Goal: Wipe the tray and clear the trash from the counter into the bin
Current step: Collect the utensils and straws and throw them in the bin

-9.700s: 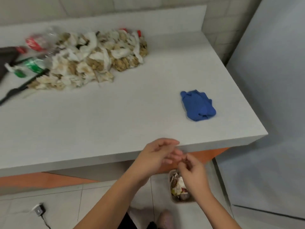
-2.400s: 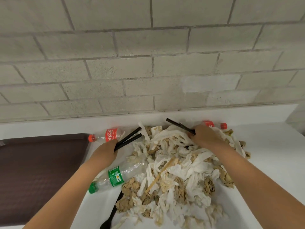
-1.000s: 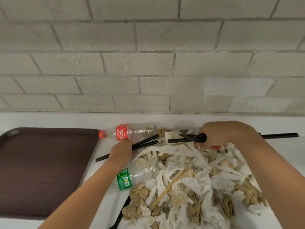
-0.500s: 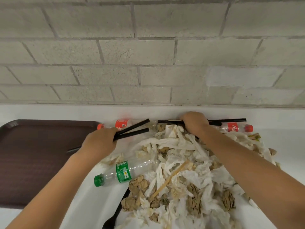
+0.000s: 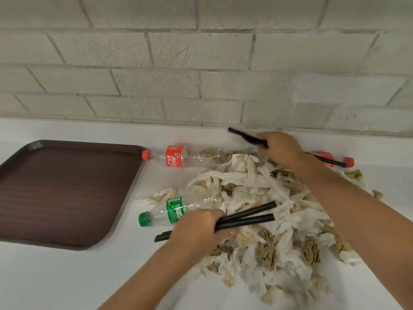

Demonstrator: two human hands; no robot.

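On the white surface [image 5: 67,276], just right of the brown tray [image 5: 55,186], lies the trash pile [image 5: 290,222]. It is mostly crumpled white and brown-stained tissues [image 5: 277,189], likely feather-light, soft and prone to shedding scraps, so scoop them from underneath in bunches. Your left hand [image 5: 201,229] grips a pair of black chopsticks [image 5: 248,217] near their middle. Your right hand [image 5: 279,148] grips more black sticks [image 5: 243,136] at the pile's far edge. These look stiff and smooth, so keep them bundled. The green-labelled bottle [image 5: 174,209] and red-labelled bottle [image 5: 178,155] lie on their sides, empty-looking, light and apt to roll, so take them round the body. Behind stands a grey brick wall [image 5: 201,63].
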